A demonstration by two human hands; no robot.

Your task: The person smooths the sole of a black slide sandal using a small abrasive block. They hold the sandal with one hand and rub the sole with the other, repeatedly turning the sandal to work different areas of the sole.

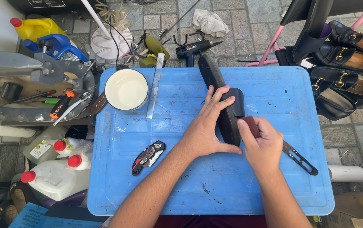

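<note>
Blue plastic table [147, 194] carries a white bowl [126, 89] and folded knife [148, 157]; left hand [209, 126] steadies the black shoe [223, 101] on edge at centre; right hand [263, 143] pinches a reddish sanding block [251, 126] against its sole, seemingly mid-sanding; further strokes need firm bracing; contact point hidden; snips [301, 159] partly covered.

Probably an outdoor shoe-repair workshop: paved ground, loafers [350, 63], heat gun [194, 50], glue bottles [57, 175].
</note>
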